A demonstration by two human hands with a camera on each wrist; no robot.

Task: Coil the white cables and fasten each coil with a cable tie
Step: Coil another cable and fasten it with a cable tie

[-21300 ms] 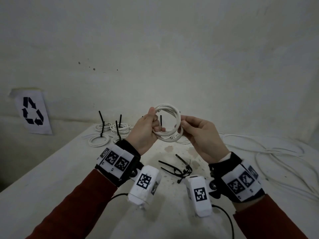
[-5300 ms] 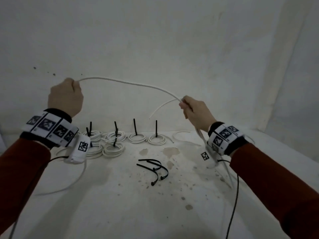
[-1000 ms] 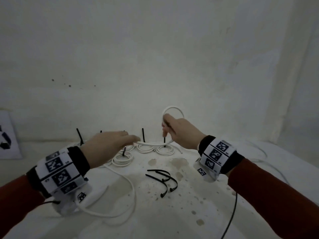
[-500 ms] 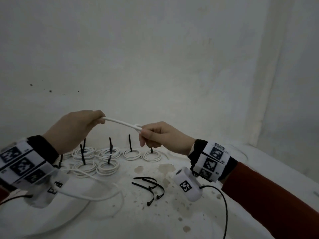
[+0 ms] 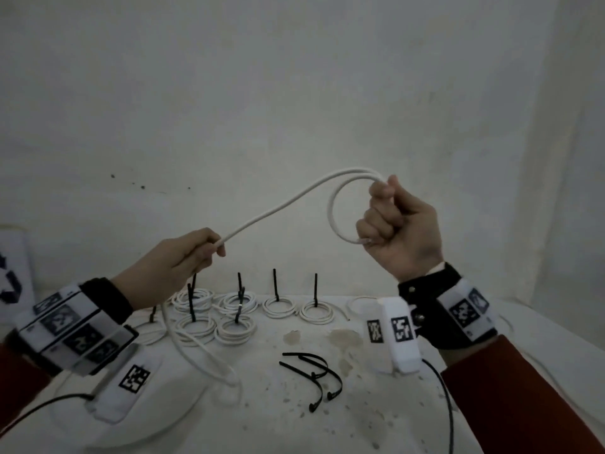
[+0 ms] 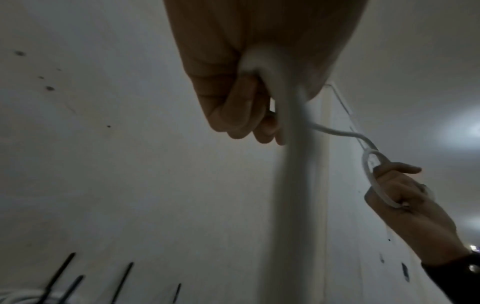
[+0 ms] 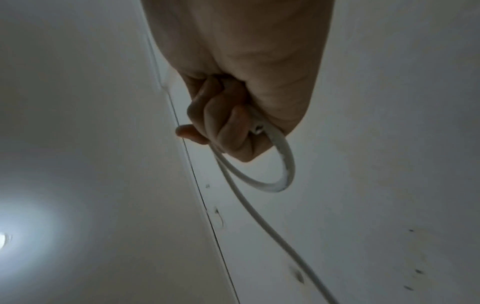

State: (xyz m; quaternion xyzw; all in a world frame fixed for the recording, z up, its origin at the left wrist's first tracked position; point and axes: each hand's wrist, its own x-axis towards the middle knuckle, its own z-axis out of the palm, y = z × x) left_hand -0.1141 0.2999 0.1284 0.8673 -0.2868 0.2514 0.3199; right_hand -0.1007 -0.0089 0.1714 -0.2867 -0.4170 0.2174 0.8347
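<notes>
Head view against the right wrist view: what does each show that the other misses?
Only the head view shows the table, the tied coils standing in rows, the loose black cable ties, and the left hand gripping the white cable, whose slack trails down onto the table. Only the right wrist view shows the underside of the right hand, curled round the cable's end. Both share the right hand holding one small loop of cable.
</notes>
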